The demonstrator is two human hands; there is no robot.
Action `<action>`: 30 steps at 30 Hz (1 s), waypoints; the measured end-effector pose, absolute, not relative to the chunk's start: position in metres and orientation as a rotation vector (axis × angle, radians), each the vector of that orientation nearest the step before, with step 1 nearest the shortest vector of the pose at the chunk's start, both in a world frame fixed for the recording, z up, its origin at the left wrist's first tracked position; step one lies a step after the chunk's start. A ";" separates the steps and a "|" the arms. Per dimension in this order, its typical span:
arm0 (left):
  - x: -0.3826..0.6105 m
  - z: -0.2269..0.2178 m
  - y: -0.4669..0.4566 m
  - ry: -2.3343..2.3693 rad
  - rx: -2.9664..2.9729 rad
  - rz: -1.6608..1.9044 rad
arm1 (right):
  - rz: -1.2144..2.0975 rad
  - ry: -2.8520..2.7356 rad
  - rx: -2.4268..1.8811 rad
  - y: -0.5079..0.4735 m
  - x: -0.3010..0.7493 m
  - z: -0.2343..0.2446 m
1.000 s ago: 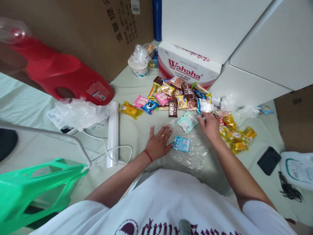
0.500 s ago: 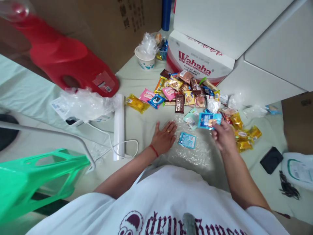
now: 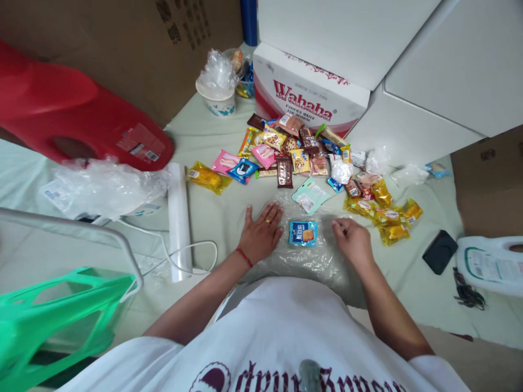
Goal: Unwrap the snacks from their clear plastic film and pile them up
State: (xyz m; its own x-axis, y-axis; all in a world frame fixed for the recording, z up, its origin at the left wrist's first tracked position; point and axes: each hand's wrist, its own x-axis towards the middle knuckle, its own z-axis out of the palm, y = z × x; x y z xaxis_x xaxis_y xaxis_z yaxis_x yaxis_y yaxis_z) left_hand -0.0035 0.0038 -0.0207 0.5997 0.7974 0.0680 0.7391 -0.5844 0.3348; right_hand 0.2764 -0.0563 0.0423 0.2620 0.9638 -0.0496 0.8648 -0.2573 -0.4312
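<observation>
My left hand lies flat with fingers spread on a clear plastic sheet in front of me. A blue snack packet rests on the sheet between my hands. My right hand sits palm down on the sheet just right of the packet, its fingers loosely bent and holding nothing. A mint-green packet lies just beyond. Behind it spreads a pile of several wrapped snacks, with yellow packets to the right.
A Wahaha carton and white boxes stand at the back. A red jug, a crumpled bag and a white roll lie left. A green bag sits near left, a black object right.
My right hand took a blue packet from the pile, carried it back and laid it on the blue packet on the sheet, then let go. My left hand stayed flat.
</observation>
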 end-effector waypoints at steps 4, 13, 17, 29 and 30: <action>-0.004 -0.018 0.005 1.258 2.556 0.294 | 0.058 -1.795 -2.304 0.022 0.304 0.048; -0.005 -0.017 0.004 1.266 2.538 0.279 | -0.170 -2.072 -2.497 0.088 0.321 0.021; -0.005 -0.017 0.004 1.270 2.542 0.289 | -0.220 -2.034 -2.497 0.075 0.338 0.014; -0.006 -0.020 0.003 1.290 2.549 0.318 | -0.247 -1.875 -2.605 0.067 0.351 0.014; -0.005 -0.020 0.003 1.294 2.551 0.318 | -0.237 -1.849 -2.621 0.072 0.352 0.013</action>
